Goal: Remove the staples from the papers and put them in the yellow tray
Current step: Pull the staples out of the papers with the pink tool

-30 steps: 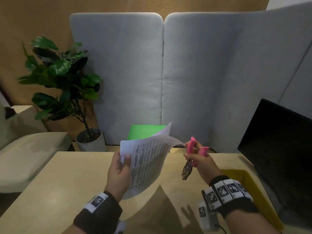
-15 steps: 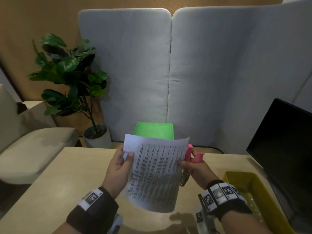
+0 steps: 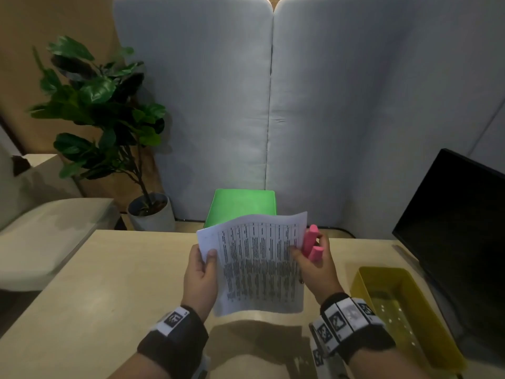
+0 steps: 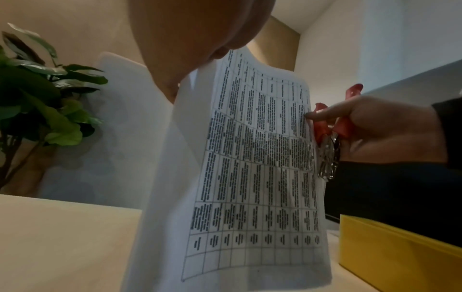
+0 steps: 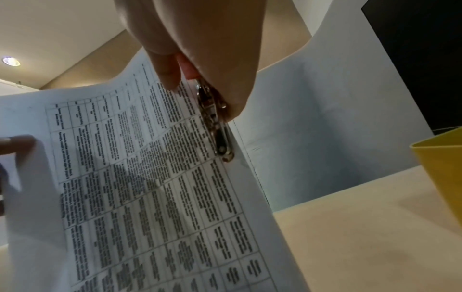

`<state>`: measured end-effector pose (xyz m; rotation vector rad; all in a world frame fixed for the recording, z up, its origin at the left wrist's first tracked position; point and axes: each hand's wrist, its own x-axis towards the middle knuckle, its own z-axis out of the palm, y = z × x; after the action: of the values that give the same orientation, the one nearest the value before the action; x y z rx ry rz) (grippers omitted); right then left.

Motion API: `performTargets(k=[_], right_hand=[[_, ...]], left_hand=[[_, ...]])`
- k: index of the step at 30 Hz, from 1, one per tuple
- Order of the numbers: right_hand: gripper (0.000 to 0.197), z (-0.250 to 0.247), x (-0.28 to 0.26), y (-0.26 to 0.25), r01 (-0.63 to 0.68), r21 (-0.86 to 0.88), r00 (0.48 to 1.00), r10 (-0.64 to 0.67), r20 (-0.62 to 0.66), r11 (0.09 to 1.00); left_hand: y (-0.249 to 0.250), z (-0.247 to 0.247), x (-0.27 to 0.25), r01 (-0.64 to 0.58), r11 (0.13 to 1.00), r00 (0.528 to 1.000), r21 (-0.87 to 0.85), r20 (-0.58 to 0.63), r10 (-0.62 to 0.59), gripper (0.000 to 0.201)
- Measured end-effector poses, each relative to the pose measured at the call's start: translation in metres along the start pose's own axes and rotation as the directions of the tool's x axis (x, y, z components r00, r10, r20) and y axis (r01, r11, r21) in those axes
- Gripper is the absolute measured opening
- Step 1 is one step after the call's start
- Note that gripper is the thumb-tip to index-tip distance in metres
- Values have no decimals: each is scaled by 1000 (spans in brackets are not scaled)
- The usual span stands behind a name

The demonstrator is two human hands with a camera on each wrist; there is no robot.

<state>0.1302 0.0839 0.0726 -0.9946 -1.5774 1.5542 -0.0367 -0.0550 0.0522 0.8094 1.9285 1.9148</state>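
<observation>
The left hand (image 3: 200, 277) pinches the papers' (image 3: 259, 266) left edge, holding them upright over the table (image 3: 95, 296). The right hand (image 3: 317, 266) grips a pink staple remover (image 3: 311, 243), thumb on the right edge. A yellow tray (image 3: 363, 283) sits rightmost.

Matt printed papers (image 3: 259, 263), glossy yellow plastic tray (image 3: 426, 348), pale smooth wooden table (image 3: 95, 296).
</observation>
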Motion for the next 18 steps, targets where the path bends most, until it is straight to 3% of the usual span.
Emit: performTargets(k=[11,18], right_hand=[[40,-6,-8,25,-96,-39,994,94,-51,995],[43,-9,-5,25,-77,-21,994,75,-77,997]], left_hand=[[-23,8,-11,68,996,993,63,96,-74,10],[-18,11,-10,24,986,995,165,91,-39,15]])
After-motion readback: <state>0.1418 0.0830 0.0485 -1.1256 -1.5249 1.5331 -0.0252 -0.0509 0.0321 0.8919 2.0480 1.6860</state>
